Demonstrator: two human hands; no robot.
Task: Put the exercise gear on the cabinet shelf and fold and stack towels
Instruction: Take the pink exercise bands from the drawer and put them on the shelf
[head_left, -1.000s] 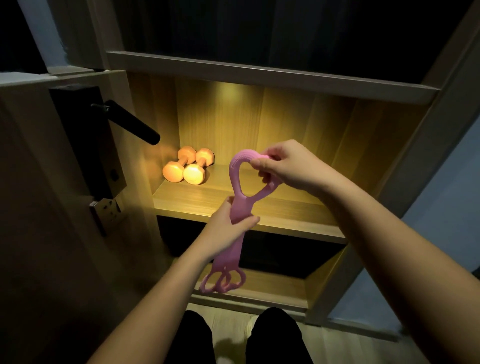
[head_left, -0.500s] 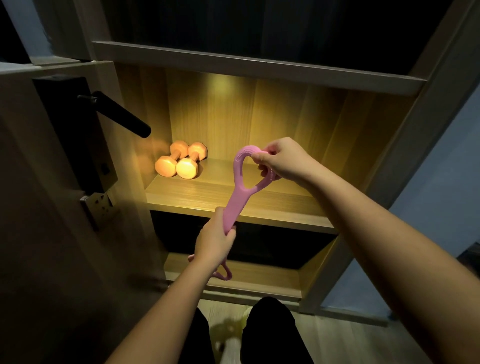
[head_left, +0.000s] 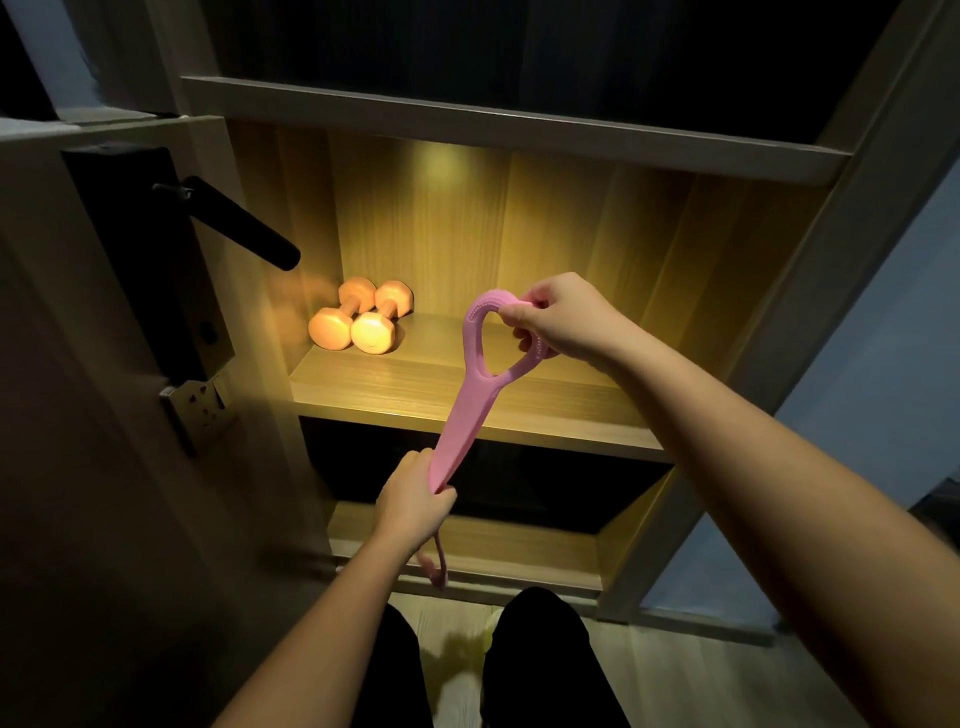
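Observation:
A pink rubber resistance band (head_left: 464, 415) stretches between my two hands in front of the lit cabinet shelf (head_left: 467, 395). My right hand (head_left: 563, 317) pinches the top handle loop above the shelf's front. My left hand (head_left: 415, 496) grips the band's flat middle below the shelf edge, and the lower loops (head_left: 436, 569) hang out under my fist. Two orange dumbbells (head_left: 361, 321) lie side by side at the back left of the shelf.
An open door with a black lever handle (head_left: 241, 228) and lock plate stands at the left, close to the shelf. A lower shelf (head_left: 519, 551) sits beneath. My dark-trousered legs (head_left: 540, 660) are above the wooden floor. A wall lies to the right.
My left hand has slid down the band, so more of it is stretched straight between my hands and less hangs below. My right hand keeps the top loop.

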